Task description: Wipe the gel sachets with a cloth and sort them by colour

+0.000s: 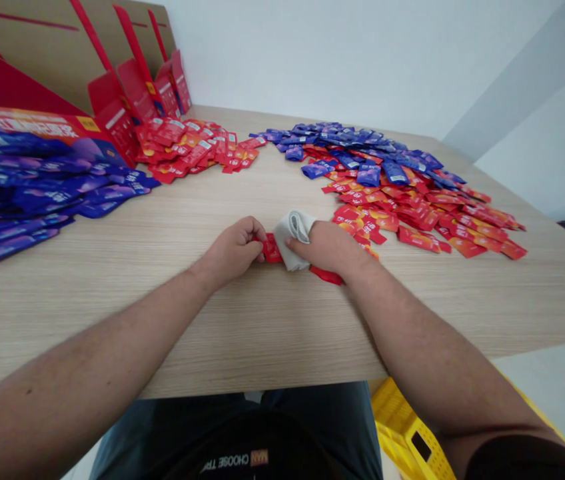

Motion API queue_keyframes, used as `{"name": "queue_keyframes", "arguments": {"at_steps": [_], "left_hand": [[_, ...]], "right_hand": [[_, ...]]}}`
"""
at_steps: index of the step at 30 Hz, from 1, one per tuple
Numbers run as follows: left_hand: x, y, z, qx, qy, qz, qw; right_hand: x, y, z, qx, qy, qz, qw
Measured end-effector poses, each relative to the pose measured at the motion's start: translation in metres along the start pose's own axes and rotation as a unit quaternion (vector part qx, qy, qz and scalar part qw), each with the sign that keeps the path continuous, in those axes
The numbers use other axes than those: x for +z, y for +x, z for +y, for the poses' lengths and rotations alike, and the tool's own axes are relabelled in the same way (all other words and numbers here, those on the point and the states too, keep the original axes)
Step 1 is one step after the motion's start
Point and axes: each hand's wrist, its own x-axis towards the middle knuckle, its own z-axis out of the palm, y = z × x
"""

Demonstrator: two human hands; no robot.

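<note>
While pinching a red sachet (pixel 271 249) in the closed fingers of the left hand (pixel 232 252) — its long axis running side to side, roughly parallel to the table's near edge — resting the right hand (pixel 325 248) on a folded white cloth (pixel 293 240) just beside it, the fingers lying over the cloth, whether gripping impossible to tell. Working on a wood-grain table (pixel 112 313), with a second red sachet (pixel 326 275) sticking out under the right palm, a heap of mixed red and blue sachets (pixel 392 187) lying ahead to the right and blue sachets (pixel 27 187) piled to the left.
</note>
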Motion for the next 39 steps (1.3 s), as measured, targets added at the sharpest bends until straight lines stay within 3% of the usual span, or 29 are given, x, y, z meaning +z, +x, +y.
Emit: {"name": "queue_keyframes", "arguments": {"at_steps": [3, 6, 9, 11, 16, 23, 27, 30, 36, 39], "left_hand": [[-0.001, 0.001, -0.002, -0.006, -0.009, 0.007, 1.0], [0.0, 0.001, -0.002, -0.012, -0.037, 0.007, 0.999], [0.0, 0.0, -0.001, -0.003, -0.022, -0.005, 1.0], [0.0, -0.001, 0.0, 0.0, -0.007, -0.002, 1.0], [-0.005, -0.001, 0.0, -0.01, -0.083, 0.051, 0.995], [-0.031, 0.005, 0.026, -0.033, -0.187, 0.135, 0.972], [-0.059, 0.021, 0.039, 0.008, -0.156, 0.185, 0.97], [-0.09, 0.041, 0.04, 0.053, -0.128, 0.231, 0.963], [-0.166, 0.099, 0.042, 0.125, -0.115, 0.359, 0.918], [-0.198, 0.129, 0.041, 0.099, -0.099, 0.423, 0.895]], "right_hand": [[-0.005, 0.002, 0.01, 0.036, -0.003, 0.022, 0.999], [-0.004, 0.0, 0.003, 0.007, 0.021, 0.054, 0.998], [0.0, -0.003, -0.007, -0.035, 0.023, 0.024, 0.999], [0.001, -0.002, -0.005, -0.017, 0.009, 0.014, 1.0], [-0.006, 0.008, 0.018, 0.073, 0.0, 0.068, 0.995], [-0.008, 0.008, 0.019, 0.077, 0.023, 0.054, 0.995], [-0.008, 0.008, 0.018, 0.07, 0.017, 0.048, 0.996], [-0.007, 0.009, 0.019, 0.073, 0.015, 0.036, 0.997], [-0.005, 0.011, 0.017, 0.07, -0.005, 0.013, 0.997], [-0.003, 0.011, 0.017, 0.064, -0.001, 0.01, 0.998]]}}
